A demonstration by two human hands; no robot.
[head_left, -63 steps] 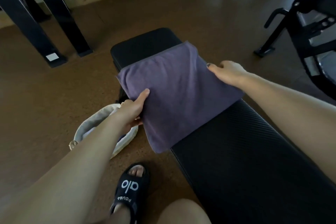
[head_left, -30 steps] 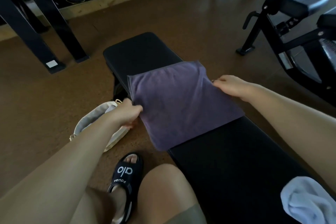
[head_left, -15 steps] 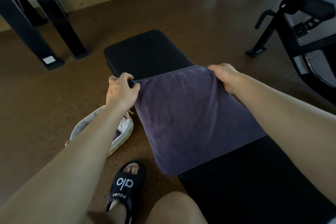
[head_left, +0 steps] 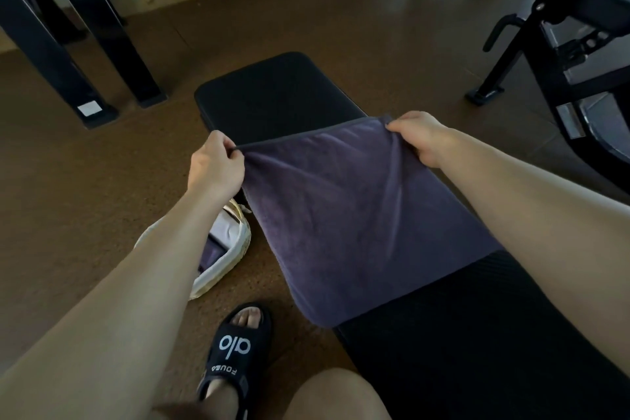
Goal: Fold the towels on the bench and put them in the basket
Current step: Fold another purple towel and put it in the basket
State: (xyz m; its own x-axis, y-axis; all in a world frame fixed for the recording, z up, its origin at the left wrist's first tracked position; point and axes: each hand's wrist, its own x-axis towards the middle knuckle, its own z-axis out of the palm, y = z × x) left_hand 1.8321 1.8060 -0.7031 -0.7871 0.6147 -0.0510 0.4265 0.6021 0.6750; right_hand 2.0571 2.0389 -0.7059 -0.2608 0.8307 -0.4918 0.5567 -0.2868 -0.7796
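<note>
Both hands pinch the purple towel by its far corners, left hand and right hand; its near end lies on the bench. Best bring both corners evenly toward the near edge, basket waiting below the left grip

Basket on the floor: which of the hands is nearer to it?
Left. The left hand pinches the purple towel's far left corner just above the basket. The right hand grips the far right corner, over the bench.
</note>
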